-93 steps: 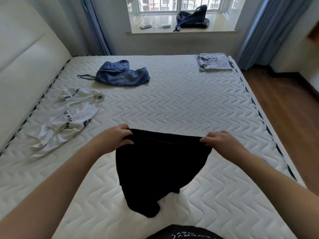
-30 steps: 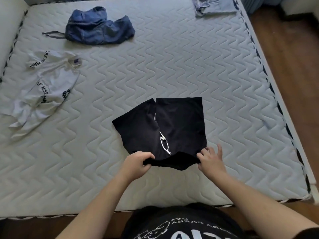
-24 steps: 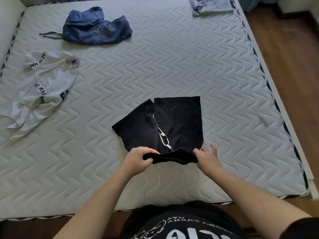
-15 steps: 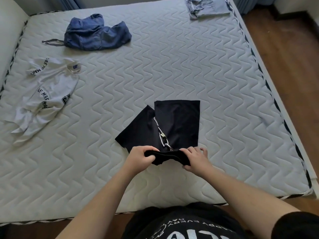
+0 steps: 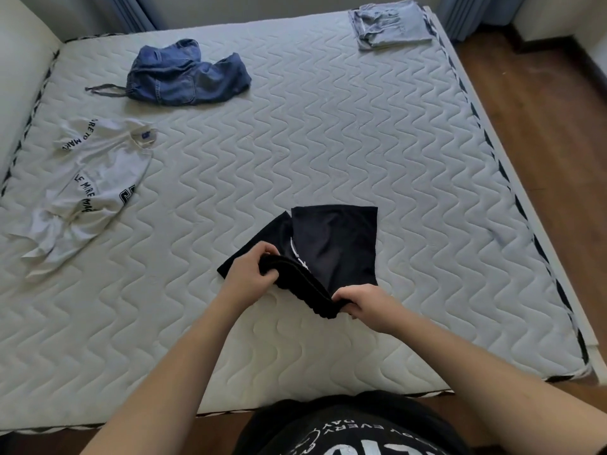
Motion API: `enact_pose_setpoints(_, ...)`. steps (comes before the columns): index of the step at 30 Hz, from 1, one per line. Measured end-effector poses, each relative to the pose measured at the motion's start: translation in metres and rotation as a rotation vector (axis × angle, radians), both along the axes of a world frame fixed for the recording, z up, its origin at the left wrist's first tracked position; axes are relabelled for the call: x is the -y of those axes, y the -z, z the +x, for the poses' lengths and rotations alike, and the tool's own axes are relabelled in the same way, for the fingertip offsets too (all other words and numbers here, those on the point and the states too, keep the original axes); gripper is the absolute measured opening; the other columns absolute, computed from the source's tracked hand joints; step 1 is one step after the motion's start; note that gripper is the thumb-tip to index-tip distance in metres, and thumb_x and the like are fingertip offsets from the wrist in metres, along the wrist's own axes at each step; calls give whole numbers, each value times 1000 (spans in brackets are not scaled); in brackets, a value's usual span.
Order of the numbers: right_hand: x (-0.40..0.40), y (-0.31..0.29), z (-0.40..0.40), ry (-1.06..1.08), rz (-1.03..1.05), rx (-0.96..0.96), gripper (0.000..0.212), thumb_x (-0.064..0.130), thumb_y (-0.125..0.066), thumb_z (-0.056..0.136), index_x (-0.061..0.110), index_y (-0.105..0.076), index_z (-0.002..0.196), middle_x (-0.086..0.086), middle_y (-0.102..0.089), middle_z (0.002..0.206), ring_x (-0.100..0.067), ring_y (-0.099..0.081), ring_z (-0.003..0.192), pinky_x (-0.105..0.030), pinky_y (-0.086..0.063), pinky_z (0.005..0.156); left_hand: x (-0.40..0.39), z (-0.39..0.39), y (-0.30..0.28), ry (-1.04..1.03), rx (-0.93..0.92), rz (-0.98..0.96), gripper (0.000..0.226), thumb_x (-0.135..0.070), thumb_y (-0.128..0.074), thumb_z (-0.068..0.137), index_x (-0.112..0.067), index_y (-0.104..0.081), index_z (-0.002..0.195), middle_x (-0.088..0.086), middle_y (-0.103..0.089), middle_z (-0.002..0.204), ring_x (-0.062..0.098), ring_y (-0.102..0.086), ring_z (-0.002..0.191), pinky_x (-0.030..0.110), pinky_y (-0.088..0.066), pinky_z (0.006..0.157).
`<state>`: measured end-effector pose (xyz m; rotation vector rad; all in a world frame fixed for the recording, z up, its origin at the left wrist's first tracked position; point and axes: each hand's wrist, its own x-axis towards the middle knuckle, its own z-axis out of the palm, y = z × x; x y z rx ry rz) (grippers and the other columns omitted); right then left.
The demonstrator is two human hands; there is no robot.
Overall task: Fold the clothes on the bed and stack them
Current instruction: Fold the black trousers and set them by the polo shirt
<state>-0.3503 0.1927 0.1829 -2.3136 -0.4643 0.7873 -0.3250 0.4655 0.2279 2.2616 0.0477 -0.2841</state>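
Black shorts [image 5: 338,244] with a white drawstring lie on the near middle of the white quilted mattress [image 5: 328,133], legs pointing away from me. My left hand [image 5: 251,274] grips the left end of the bunched waistband. My right hand [image 5: 368,303] grips its right end, lower and nearer to me, so the waistband runs at a slant and is lifted off the mattress. A crumpled white T-shirt [image 5: 88,188] with black lettering lies at the left. Crumpled blue denim shorts [image 5: 187,77] lie at the far left. A folded light-blue garment [image 5: 391,24] sits at the far right corner.
A padded white headboard [image 5: 19,60] runs along the left side. Wooden floor [image 5: 542,110] lies beyond the bed's right edge. Blue curtains [image 5: 138,11] hang behind the far edge. My black printed shirt [image 5: 345,428] fills the bottom of the view.
The shorts went from hanging in the air to lying on the mattress. Since half a second ago my left hand moved up and away, my right hand toward me, tilting the waistband.
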Motion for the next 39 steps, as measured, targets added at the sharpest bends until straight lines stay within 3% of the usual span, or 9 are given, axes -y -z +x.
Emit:
enact_pose_setpoints(5,-7,-44,12,-14,160,56,25,11,-57,95,22,-66,115,22,-59,99,12,-52,91,-1,-36,80,15,24,-7,12,152,-5,28,-5,-68,82,-22,-65,104,-3,-57,106,6,-56,95,2,-37,84)
enact_pose_setpoints(13,-22,-80,22,-4,274,187,32,10,-53,98,23,-65,125,14,-58,116,0,-49,109,-6,-30,97,38,18,-9,-24,158,-117,55,-13,-65,89,-34,-46,137,-8,-37,136,4,-44,123,18,-45,94)
enact_pose_setpoints(18,-29,-84,30,109,305,242,29,9,-55,96,20,-67,121,17,-57,112,0,-50,109,-9,-31,98,41,-11,-23,-122,189,-268,29,-38,-52,93,-50,-50,120,-17,-58,120,-3,-58,108,12,-48,85)
enact_pose_setpoints(21,-32,-88,33,135,350,268,28,5,-56,95,17,-70,115,24,-55,110,10,-50,105,-6,-31,97,39,-25,-26,89,42,-255,62,-52,-61,79,-38,-44,137,-20,-56,129,-6,-53,117,9,-41,94)
enact_pose_setpoints(25,-36,-95,33,174,455,238,28,3,-55,95,19,-73,109,28,-58,110,12,-54,106,-7,-35,96,48,-27,-30,32,40,-161,70,-45,-76,71,-50,-41,131,-31,-58,119,-11,-56,107,7,-43,86)
enact_pose_setpoints(30,-32,-98,31,206,495,89,28,12,-50,99,31,-70,103,15,-68,98,-2,-64,97,-16,-44,91,54,-29,-29,-55,94,-136,56,-22,-61,72,-52,-50,118,-27,-66,104,-2,-63,97,19,-50,81)
enact_pose_setpoints(33,-21,-92,33,316,485,81,29,19,-51,98,45,-64,99,19,-69,90,-2,-66,87,-12,-46,82,53,-34,-24,-58,148,-214,58,-8,-60,73,-47,-56,116,-24,-66,109,-2,-63,103,10,-44,85)
enact_pose_setpoints(36,-11,-80,34,597,390,174,16,33,-56,96,47,-58,105,20,-61,107,3,-60,88,-11,-45,75,50,-40,-21,-63,173,-264,60,0,-63,73,-41,-58,117,-19,-67,113,3,-62,109,9,-42,89)
enact_pose_setpoints(39,-5,-66,32,820,231,-44,48,57,-55,90,34,-47,131,4,-42,132,-13,-53,112,-30,-46,96,50,-43,-21,-128,178,-299,55,-4,-64,74,-37,-60,118,-19,-67,112,3,-62,109,8,-42,89)
